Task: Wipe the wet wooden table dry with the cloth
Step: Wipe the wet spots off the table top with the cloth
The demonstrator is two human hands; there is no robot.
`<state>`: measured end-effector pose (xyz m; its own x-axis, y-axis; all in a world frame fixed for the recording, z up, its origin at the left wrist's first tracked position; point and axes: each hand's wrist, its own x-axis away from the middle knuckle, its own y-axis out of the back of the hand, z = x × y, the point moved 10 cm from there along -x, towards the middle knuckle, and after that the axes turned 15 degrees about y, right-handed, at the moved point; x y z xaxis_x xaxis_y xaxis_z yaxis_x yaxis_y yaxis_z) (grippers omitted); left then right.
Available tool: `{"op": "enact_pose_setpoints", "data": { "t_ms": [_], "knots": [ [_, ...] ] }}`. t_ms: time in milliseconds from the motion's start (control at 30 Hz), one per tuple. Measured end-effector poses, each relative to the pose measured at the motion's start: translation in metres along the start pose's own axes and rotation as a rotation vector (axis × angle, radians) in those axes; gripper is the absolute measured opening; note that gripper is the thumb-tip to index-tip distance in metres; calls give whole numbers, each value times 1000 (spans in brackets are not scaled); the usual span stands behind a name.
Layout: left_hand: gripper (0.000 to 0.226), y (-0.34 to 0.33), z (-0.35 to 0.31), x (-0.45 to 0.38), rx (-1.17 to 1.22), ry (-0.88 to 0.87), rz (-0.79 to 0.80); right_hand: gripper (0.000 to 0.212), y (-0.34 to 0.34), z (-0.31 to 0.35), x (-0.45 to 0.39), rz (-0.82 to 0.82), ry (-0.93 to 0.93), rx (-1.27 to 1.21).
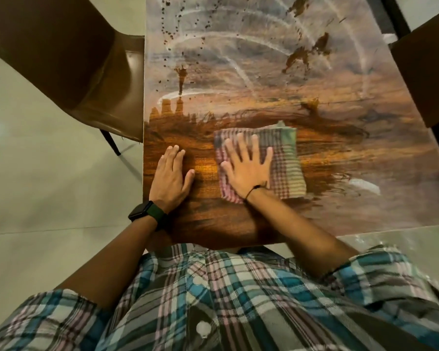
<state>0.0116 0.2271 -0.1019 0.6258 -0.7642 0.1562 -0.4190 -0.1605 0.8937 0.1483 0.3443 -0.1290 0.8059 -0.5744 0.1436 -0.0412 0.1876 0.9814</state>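
The right hand (247, 168) lies flat on a folded checked cloth (276, 163), fingers straight and spread, palm pressing the fabric against the wooden worktop (340, 153). The cloth sits near the middle of the worktop's near part, its left half under the hand, its right half with green and cream stripes showing. A thin dark cord circles the right wrist. The left hand (171, 176) rests flat on the bare wood just left of the cloth, fingers straight and close together, holding nothing; it does not touch the cloth. A black smartwatch (147, 215) sits on the left wrist. Around and beyond the cloth the wood looks dark and glossy in a broad band, while the far part of the worktop is pale and hazy with curved whitish streaks, dark blotches and a scatter of small dark drops. A brown chair (81, 72) stands at the left edge of the worktop on a pale tiled floor (36, 198). The person wears a short-sleeved plaid shirt (226, 300).
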Motion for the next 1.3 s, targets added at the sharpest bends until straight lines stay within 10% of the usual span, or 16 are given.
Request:
{"op": "enact_pose_setpoints", "data": {
  "t_ms": [167,467,733,833,1067,1300],
  "knots": [
    [60,5,-6,1,42,16,-23,57,-7,19,20,13,248,8],
    [49,-20,-74,8,38,-197,28,57,12,-164,85,10,-355,-43],
    [46,-36,-78,11,-15,-229,56,71,-16,26,72,73,64,32],
    [49,-39,-77,11,-47,-224,72,61,-12,6,78,39,152,32],
    [53,-39,-75,10,-88,-221,67,61,6,-143,115,-28,-281,-19],
    [51,-43,-75,10,-100,-221,71,71,-20,22,97,66,137,79]
  ]
}}
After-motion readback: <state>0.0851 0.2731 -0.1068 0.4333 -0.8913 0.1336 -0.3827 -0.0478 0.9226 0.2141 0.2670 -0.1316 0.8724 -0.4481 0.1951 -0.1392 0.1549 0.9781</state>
